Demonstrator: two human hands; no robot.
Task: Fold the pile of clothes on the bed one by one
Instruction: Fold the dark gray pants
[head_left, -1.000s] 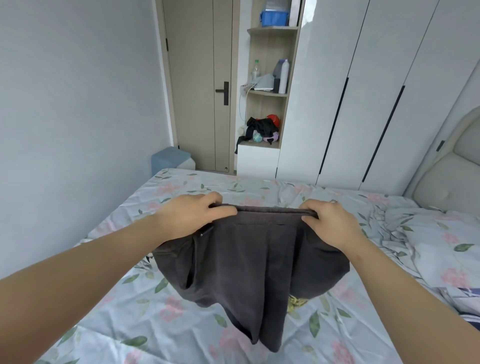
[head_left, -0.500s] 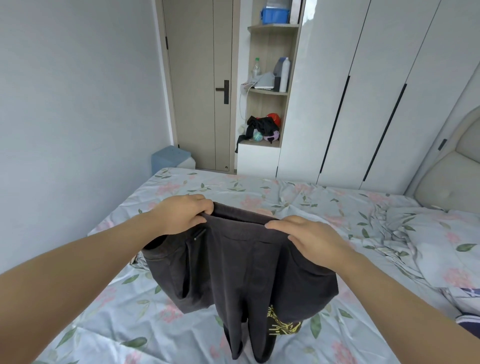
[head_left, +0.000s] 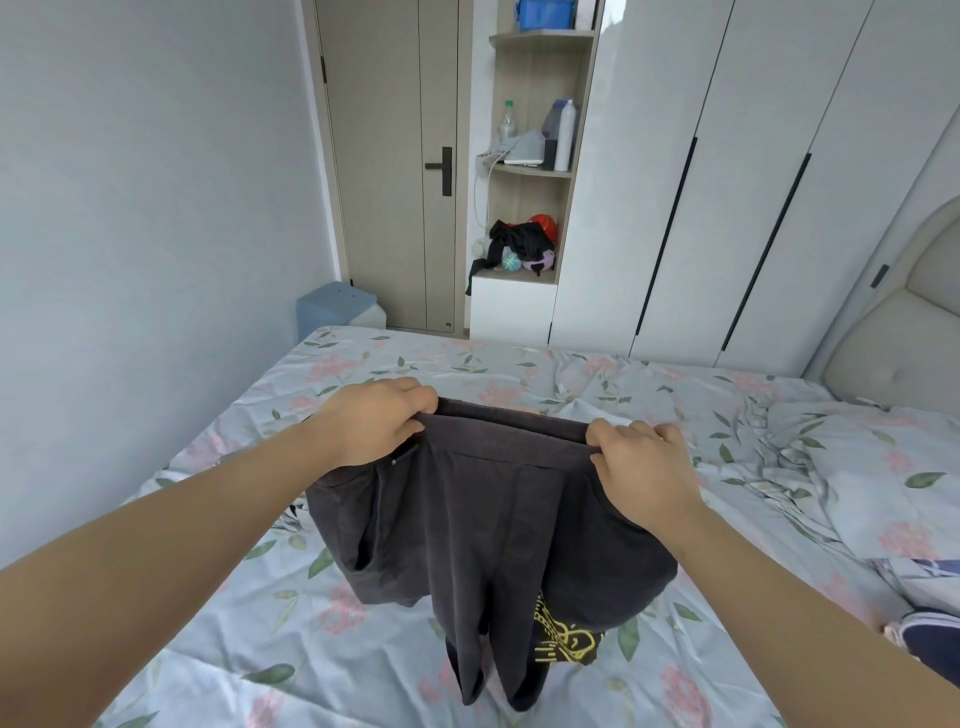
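Note:
A dark grey pair of trousers (head_left: 483, 525) hangs in the air above the bed (head_left: 208, 597), held by its waistband. My left hand (head_left: 371, 423) grips the left end of the waistband, fingers curled over the edge. My right hand (head_left: 641, 465) grips the right end the same way. The legs drape down and touch the sheet near a black garment with yellow print (head_left: 563, 636), partly hidden under the trousers. A dark blue garment (head_left: 930, 631) lies at the bed's right edge.
The bed has a pale blue floral sheet and a rumpled matching quilt (head_left: 857, 467) on the right. Behind stand a white wardrobe (head_left: 727, 182), a shelf unit (head_left: 530, 171) with bottles and clothes, a door (head_left: 389, 166) and a blue box (head_left: 335, 309).
The waistband went slack as my right hand shifted inward along it, then it took a fresh grip further right. The trouser legs now hang straighter, and the yellow-print garment shows beneath them.

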